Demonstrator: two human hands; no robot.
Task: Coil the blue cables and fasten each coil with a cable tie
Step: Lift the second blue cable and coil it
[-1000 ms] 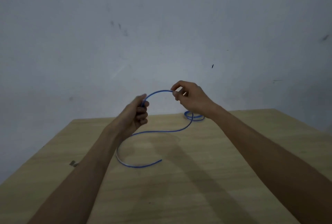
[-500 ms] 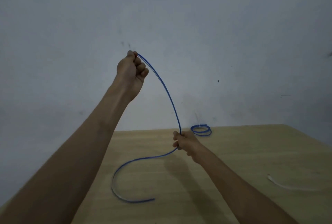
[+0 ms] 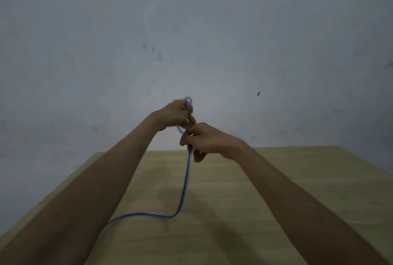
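A thin blue cable (image 3: 184, 188) hangs from my two hands down to the wooden table (image 3: 265, 190), bends near the middle and runs left until my left forearm hides it. My left hand (image 3: 177, 115) is raised in front of the wall and closed on the cable's upper part; a small blurred loop shows above its fingers. My right hand (image 3: 204, 140) is just below and to the right, touching the left hand's fingers, and pinches the cable where it starts to hang.
A plain grey wall (image 3: 212, 41) rises right behind the table's far edge. The table's left edge runs diagonally under my left forearm. No coiled cable or cable tie shows in this frame.
My left hand came down from high up and my right hand rose from the table, so they now meet. The cable's loose tail was drawn in; the far coil and white tie left view.
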